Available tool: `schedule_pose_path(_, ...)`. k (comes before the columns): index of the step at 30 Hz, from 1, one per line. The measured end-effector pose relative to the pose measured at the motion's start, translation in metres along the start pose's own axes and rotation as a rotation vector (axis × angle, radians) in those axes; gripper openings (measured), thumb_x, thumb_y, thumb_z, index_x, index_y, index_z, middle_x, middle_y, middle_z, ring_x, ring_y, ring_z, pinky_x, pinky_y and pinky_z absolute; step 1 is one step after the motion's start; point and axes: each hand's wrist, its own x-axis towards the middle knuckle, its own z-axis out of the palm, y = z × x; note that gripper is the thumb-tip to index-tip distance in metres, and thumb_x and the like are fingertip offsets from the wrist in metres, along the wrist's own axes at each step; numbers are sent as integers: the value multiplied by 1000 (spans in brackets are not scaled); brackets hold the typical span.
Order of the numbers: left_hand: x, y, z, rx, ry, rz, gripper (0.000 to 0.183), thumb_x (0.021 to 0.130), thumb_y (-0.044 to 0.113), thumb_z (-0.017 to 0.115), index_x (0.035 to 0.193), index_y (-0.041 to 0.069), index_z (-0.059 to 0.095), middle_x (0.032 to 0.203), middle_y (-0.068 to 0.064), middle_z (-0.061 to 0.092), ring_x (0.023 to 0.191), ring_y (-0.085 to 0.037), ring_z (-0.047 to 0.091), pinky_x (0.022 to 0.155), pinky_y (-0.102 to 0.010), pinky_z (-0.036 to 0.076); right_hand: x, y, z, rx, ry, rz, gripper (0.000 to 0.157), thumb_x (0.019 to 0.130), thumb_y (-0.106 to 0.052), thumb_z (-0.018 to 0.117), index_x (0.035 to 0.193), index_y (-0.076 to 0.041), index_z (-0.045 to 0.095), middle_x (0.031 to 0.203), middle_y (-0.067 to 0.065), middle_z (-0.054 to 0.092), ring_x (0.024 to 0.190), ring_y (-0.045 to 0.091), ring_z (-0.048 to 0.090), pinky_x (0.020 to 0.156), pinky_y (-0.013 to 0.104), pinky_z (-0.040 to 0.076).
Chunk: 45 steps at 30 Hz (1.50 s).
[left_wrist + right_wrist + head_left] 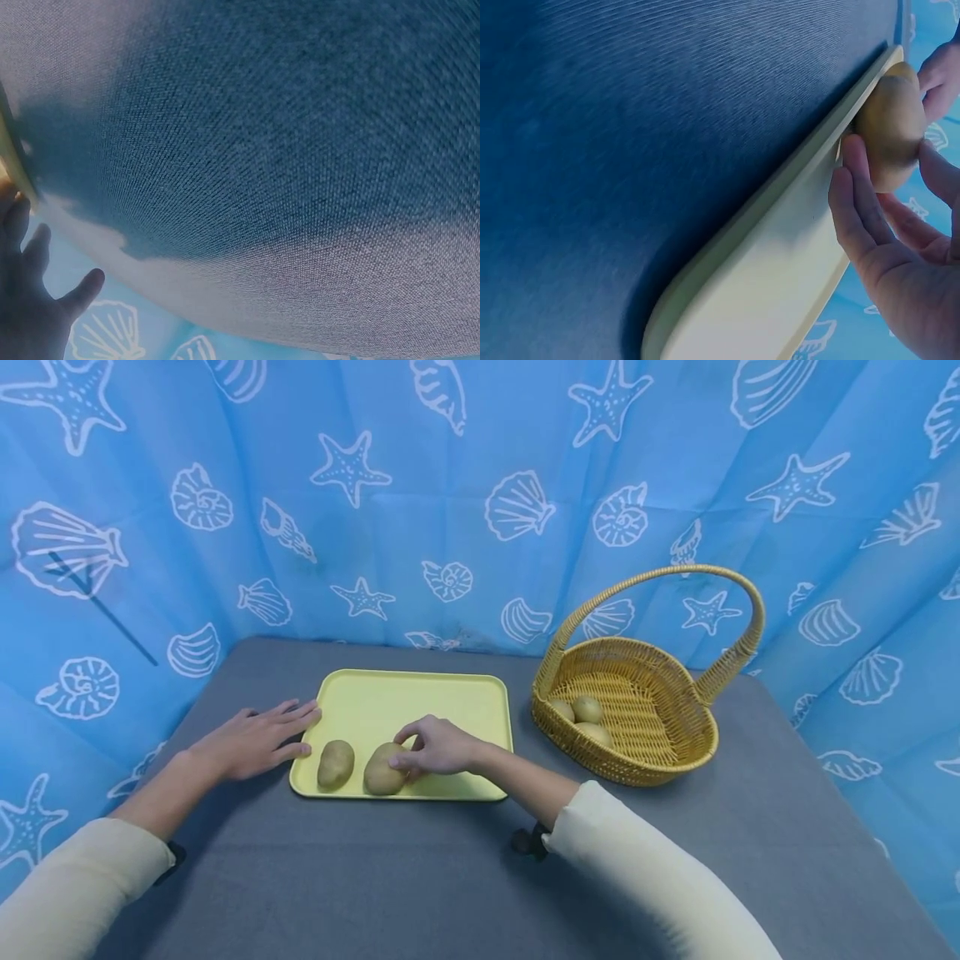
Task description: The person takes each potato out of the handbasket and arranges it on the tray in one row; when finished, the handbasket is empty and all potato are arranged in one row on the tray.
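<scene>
A blue curtain [427, 497] fills the background behind the table [337, 893] and on its left and right. On it we find white outline prints: starfish [351, 469], fan shells [519, 508] and spiral shells [201, 500]. Soft folds [234, 435] run down it. At left we note a thin, dark, slanting line [123, 628]; whether mark or shadow, we cannot tell. The table bears a woven cover [750, 827], grey from the head, bluer from the wrists. In the left wrist view we observe broad shadow [300, 112] beside paler, lit weave.
</scene>
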Motion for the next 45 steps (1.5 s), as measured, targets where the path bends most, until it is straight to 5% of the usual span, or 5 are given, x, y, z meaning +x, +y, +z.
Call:
schedule_pose_path(7, 3, -3, 0, 8, -1, -2, 68, 103, 52, 46, 156, 10, 36, 160, -16, 32, 145, -44, 27, 104, -75, 24, -2, 2, -4, -175, 0, -54, 55, 91, -17, 76, 138, 3, 56, 107, 16, 74, 97, 20, 72, 85, 25, 55)
schedule_pose_path(20, 4, 1, 4, 4, 1, 6, 68, 103, 51, 46, 155, 9, 36, 160, -15, 32, 145, -43, 28, 103, -76, 25, -5, -6, -3, -343, -17, -90, 59, 92, -27, 75, 140, 1, 55, 114, 14, 72, 84, 14, 71, 77, 25, 54)
schedule_pose_path(31, 1, -1, 5, -20, -3, -13, 68, 103, 52, 45, 156, 11, 34, 161, -14, 30, 146, -43, 26, 105, -76, 21, -86, -4, -79, -183, -164, -137, 58, 89, -16, 77, 140, -1, 54, 121, 16, 67, 106, 25, 69, 87, 30, 56)
schedule_pose_path(38, 1, 0, 2, -8, -2, 0, 68, 103, 52, 46, 156, 10, 35, 160, -15, 31, 145, -43, 27, 105, -75, 23, -133, 13, -132, -64, -116, -85, 56, 90, -11, 76, 138, 5, 53, 117, 15, 69, 107, 29, 68, 84, 33, 58)
schedule_pose_path(45, 1, -1, 3, 6, -1, 8, 67, 104, 50, 46, 156, 9, 35, 160, -16, 32, 145, -43, 27, 104, -76, 24, -158, 45, -169, -136, -47, 10, 55, 93, -14, 72, 140, 7, 52, 132, 23, 61, 121, 39, 60, 97, 34, 53)
